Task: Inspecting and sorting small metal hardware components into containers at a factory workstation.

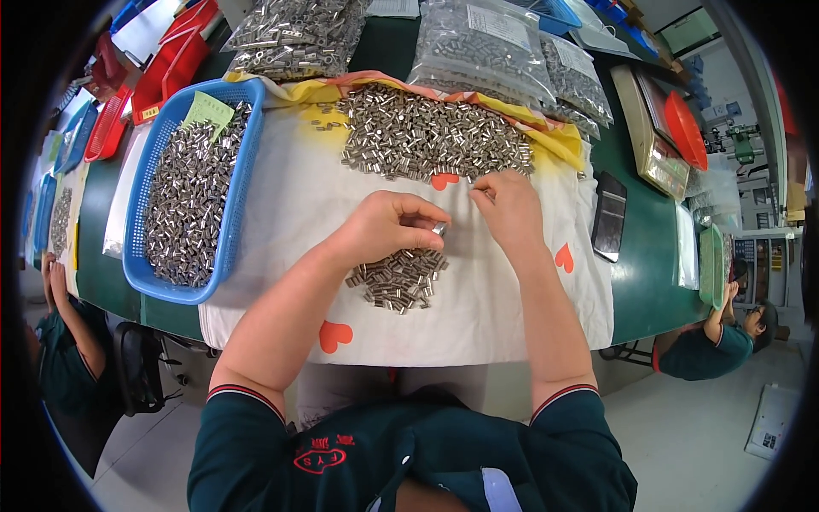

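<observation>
Over the middle of a white cloth (478, 324) with red hearts, my left hand (388, 226) is closed on a small shiny metal sleeve (439, 229), held between thumb and fingers. Just below that hand lies a small pile of metal sleeves (399, 282). My right hand (510, 205) is to the right, apart from the left, its thumb and fingertips pinched together; what they hold, if anything, is too small to make out. Beyond both hands a large heap of metal sleeves (435, 132) spreads along the cloth's yellow and orange far edge.
A blue basket (136, 213) full of metal parts stands at the left, a paper slip on top. Bulging plastic bags of parts (486, 51) line the back. A dark phone-like device (609, 213) lies at the right on the green table (653, 273). Other people sit at both sides.
</observation>
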A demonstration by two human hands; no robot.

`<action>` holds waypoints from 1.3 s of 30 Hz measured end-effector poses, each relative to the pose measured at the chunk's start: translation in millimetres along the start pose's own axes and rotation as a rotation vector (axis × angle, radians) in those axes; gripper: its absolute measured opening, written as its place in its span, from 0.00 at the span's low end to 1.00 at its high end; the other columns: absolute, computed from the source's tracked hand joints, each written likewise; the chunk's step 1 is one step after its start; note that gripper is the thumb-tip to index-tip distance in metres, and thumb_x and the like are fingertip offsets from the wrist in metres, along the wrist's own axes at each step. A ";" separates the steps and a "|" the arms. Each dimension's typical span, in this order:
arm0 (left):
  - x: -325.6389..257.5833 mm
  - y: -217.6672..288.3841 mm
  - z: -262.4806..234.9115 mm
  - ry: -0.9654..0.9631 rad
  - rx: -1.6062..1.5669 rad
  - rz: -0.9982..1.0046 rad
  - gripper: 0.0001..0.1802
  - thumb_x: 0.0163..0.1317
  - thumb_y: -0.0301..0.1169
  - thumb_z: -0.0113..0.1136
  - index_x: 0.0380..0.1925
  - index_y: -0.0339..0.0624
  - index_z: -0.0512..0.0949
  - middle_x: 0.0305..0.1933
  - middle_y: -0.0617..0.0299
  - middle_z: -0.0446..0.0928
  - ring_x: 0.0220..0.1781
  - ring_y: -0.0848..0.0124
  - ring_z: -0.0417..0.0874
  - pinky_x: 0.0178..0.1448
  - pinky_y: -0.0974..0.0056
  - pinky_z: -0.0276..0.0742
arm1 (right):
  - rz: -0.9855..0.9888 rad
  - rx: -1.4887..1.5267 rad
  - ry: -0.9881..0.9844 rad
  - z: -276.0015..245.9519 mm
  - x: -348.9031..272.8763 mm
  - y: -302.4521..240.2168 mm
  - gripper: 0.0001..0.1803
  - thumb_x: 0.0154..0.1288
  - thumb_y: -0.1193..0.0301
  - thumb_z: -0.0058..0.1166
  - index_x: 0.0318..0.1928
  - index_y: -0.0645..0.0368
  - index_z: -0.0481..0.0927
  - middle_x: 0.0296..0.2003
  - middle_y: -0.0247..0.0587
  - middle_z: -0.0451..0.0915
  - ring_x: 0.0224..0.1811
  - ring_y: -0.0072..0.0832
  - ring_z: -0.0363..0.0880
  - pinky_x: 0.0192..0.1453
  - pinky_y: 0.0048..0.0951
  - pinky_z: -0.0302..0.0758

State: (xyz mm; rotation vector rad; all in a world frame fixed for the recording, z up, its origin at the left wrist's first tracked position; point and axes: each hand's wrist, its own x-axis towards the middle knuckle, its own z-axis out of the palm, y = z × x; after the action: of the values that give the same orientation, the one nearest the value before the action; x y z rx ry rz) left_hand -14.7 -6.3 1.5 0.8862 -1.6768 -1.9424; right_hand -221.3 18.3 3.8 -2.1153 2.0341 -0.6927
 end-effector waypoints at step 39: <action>-0.5 0.7 0.8 0.034 0.099 -0.006 0.17 0.45 0.21 0.65 0.38 0.35 0.77 0.31 0.67 0.77 0.31 0.83 0.74 0.36 0.75 0.72 | 0.095 0.029 0.005 7.8 9.9 -10.1 0.07 0.48 0.71 0.56 0.25 0.61 0.75 0.23 0.40 0.75 0.28 0.35 0.74 0.34 0.33 0.70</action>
State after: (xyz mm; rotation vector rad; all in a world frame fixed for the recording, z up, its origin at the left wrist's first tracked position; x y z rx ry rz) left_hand -15.0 -5.5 2.3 0.9565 -1.7651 -1.8516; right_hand -209.0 7.8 3.2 -1.9880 2.0986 -0.7090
